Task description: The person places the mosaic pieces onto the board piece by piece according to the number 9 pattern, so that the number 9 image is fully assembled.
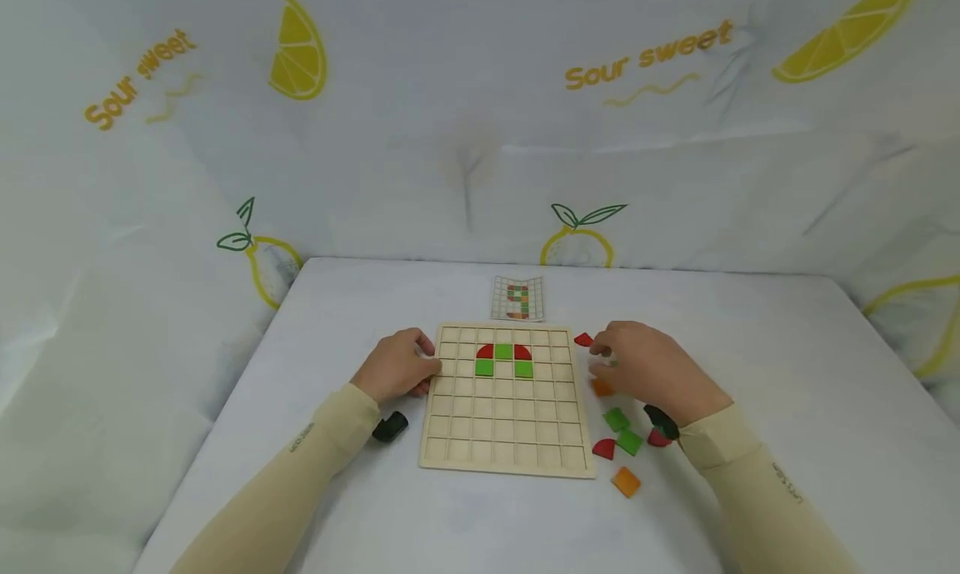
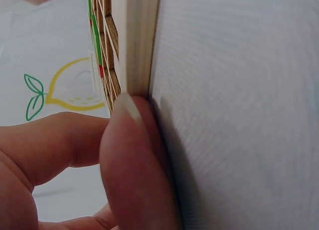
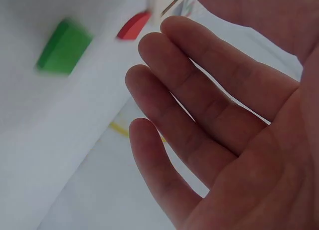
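Note:
A pale wooden grid board (image 1: 504,432) lies flat in the head view. Set in its upper squares are red quarter-round pieces (image 1: 485,352) and green square pieces (image 1: 503,351), forming an arch. My left hand (image 1: 397,364) rests at the board's left edge; in the left wrist view the thumb (image 2: 132,170) touches the side of the wood, with a bent finger behind it. Over the loose pieces on the right hovers my right hand (image 1: 641,366), fingers loosely bent and holding nothing. A red quarter-round piece (image 1: 583,339) lies just beyond its fingertips, beside the board.
Several loose pieces lie right of the board, among them a green square (image 1: 629,441), a red quarter-round (image 1: 603,449) and an orange square (image 1: 626,481). Behind the board is a pattern card (image 1: 517,297). A lemon-printed white sheet (image 1: 420,141) hangs at the back.

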Demonstrator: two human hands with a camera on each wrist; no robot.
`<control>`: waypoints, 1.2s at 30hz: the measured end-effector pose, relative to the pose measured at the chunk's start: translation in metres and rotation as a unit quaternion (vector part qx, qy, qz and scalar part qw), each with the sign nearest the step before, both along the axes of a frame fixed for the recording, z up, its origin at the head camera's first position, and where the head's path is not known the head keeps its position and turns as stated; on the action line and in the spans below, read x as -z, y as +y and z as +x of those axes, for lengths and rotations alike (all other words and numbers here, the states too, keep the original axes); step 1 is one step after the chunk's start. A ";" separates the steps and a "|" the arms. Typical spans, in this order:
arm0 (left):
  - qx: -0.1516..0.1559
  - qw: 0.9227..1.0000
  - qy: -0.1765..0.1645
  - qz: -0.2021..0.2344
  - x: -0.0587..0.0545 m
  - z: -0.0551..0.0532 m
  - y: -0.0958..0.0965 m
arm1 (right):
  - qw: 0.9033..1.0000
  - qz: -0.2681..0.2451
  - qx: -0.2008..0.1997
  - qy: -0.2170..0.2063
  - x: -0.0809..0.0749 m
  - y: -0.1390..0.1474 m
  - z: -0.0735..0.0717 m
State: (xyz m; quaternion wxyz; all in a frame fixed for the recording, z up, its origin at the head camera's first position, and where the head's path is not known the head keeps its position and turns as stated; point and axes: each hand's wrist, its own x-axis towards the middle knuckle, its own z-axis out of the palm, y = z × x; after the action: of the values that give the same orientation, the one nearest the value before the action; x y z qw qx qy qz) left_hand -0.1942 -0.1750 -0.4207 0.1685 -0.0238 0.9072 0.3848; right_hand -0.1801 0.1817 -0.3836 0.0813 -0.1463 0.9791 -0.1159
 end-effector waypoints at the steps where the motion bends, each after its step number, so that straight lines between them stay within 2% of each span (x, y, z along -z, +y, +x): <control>1: -0.001 1.000 0.000 0.000 0.000 0.000 -0.002 | 1.000 -0.002 0.003 -0.003 0.000 0.005 0.001; 6: -0.007 1.000 -0.003 0.005 0.000 0.002 -0.012 | 1.000 -0.003 0.018 -0.018 0.001 0.021 0.011; 12: -0.009 1.000 -0.008 0.019 -0.001 0.003 -0.012 | 0.998 0.016 0.037 -0.047 0.005 0.034 0.032; 21: -0.003 1.000 -0.010 0.021 -0.002 0.001 -0.007 | 0.999 0.017 0.003 -0.028 0.012 0.052 0.072; 30: 0.000 1.000 -0.012 0.029 -0.002 0.001 -0.004 | 0.999 0.028 0.006 -0.015 0.022 0.064 0.084; 36: 0.004 1.000 -0.012 0.025 -0.001 0.000 -0.001 | 1.000 0.023 0.014 0.010 0.026 0.078 0.092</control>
State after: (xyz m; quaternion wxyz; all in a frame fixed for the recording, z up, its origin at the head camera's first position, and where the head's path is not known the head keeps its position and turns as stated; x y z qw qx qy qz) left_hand -0.1943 -0.1760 -0.4194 0.1810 -0.0209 0.8954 0.4063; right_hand -0.0880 0.2596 -0.4092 0.0732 -0.1315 0.9842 -0.0934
